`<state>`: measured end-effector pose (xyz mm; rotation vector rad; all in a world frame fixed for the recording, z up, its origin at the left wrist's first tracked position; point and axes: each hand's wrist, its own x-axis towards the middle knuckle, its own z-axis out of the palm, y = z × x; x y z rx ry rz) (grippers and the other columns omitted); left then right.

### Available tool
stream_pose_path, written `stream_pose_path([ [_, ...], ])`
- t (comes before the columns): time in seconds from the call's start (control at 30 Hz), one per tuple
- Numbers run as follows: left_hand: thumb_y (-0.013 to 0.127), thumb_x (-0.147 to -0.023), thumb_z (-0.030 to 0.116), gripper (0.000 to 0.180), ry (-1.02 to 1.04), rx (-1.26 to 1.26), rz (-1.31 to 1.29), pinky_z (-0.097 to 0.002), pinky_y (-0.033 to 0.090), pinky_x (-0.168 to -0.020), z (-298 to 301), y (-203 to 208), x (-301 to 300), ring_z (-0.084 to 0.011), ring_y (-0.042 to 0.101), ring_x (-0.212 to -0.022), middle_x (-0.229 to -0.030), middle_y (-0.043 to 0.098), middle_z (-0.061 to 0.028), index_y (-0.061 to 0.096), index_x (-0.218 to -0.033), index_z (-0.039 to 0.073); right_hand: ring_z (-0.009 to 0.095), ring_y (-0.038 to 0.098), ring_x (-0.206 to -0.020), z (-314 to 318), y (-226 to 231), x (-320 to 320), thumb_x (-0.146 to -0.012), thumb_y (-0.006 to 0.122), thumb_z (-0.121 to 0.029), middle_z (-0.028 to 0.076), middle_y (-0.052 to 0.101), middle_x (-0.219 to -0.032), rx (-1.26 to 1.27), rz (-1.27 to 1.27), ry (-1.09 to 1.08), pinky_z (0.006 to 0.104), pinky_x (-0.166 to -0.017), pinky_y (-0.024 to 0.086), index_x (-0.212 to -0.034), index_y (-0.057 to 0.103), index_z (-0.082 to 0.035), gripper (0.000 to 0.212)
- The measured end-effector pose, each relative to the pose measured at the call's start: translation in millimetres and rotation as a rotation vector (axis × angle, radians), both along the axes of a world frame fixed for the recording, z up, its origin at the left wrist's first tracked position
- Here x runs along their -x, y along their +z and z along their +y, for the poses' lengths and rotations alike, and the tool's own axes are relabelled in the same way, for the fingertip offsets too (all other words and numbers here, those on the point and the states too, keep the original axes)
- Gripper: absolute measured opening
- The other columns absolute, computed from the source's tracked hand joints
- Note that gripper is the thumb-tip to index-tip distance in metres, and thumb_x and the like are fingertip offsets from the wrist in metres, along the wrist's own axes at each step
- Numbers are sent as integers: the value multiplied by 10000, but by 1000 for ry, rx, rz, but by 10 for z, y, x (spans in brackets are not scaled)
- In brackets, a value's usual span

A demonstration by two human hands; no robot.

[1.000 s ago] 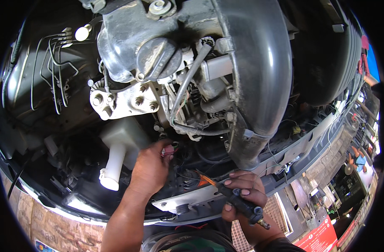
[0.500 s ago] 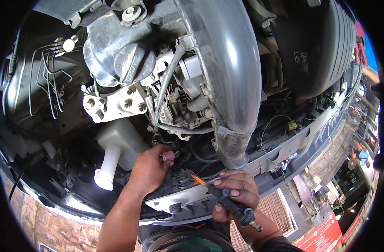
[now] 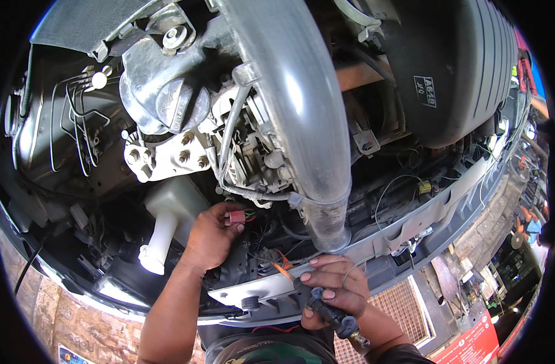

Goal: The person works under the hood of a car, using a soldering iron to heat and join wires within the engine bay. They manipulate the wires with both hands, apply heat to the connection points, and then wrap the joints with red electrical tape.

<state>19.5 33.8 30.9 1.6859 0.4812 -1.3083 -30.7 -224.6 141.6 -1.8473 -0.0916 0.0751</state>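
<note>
My left hand (image 3: 208,238) is closed on a small red wire connector (image 3: 233,218), its thumb and fingers pinching it. Thin coloured wires come out of the connector's right side. Over the front metal crossbar, my right hand (image 3: 344,284) is wrapped round a black cylindrical tool (image 3: 333,314). An orange pointed part (image 3: 282,270) reaches from the tool toward the loose wires, and its lower end is brass-coloured. Whether that tip touches a wire I cannot tell. A thin wire runs up from near my right hand toward a yellow connector (image 3: 424,187).
A white reservoir with a filler neck (image 3: 161,239) stands left of my left hand. A large black air duct (image 3: 314,115) crosses the engine bay above my right hand. The engine's oil cap (image 3: 183,104) is at upper left. A crossbar (image 3: 259,289) borders the bay's front.
The view has shifted, so the air duct appears farther left. My left hand and the connector appear slightly up and left. My right hand and its tool appear slightly lower and left.
</note>
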Motion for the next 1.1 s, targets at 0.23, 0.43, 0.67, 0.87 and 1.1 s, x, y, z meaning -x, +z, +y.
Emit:
stream_pose_path([
  [0.23,755,-954,-14,404,28,-42,-3,-339,587,-970,-7,62,-62,-212,764,-1076,-1161,801,-150,686,-1352,-11,304,760,-961,-47,18,3,-862,859,-149,170,794,-1124,-67,8,15,524,-937,647,-1166,530,-136,448],
  [0.43,756,-951,-27,406,13,-47,7,-326,587,-974,-80,150,-160,-199,763,-1078,-1160,800,-145,676,-1349,-31,315,757,-900,-138,-8,-21,-965,815,-248,151,784,-1046,-118,-14,64,523,-874,654,-1282,450,-144,495],
  [0.67,760,-949,-32,388,-43,-78,3,-325,593,-963,-128,220,-241,-194,768,-1073,-1146,806,-143,679,-1328,-38,349,771,-882,-78,-73,44,-1005,799,-316,152,766,-997,-196,-50,-43,515,-822,660,-1282,416,-142,504],
  [0.87,761,-939,-26,381,50,-40,-25,-324,598,-938,-19,54,-74,-197,775,-1045,-1130,810,-143,690,-1313,-34,395,779,-936,-106,-15,21,-931,810,-160,191,776,-1079,-209,-2,-20,550,-867,659,-1260,434,-145,499],
  [1.1,758,-907,-19,343,-109,77,128,-326,596,-908,87,218,-132,-201,777,-1014,-1097,812,-139,745,-1250,-11,393,773,-962,-138,10,-7,-890,829,-125,186,771,-1114,-179,21,27,550,-881,654,-1260,440,-155,538],
])
